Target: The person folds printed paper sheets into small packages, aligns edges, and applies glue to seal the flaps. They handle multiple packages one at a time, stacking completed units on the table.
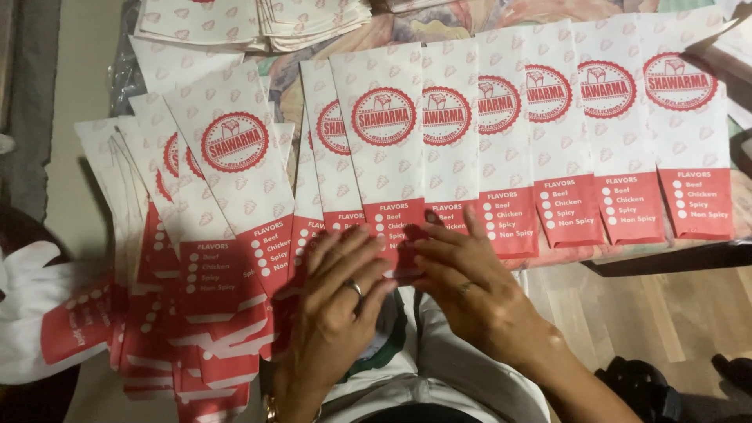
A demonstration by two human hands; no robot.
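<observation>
Head view: both hands flat, fingers spread, grasping nothing. Left hand (337, 301) and right hand (470, 286) press the red bottom edge of the middle paper bag (388, 157). More bags run in an overlapping row (595, 133) right of it; a fanned pile (204, 258) left; a stack (251, 19) above it on the desk.

Warm indoor light, fairly bright; soft shadows at left edge; slight motion blur on hands.
</observation>
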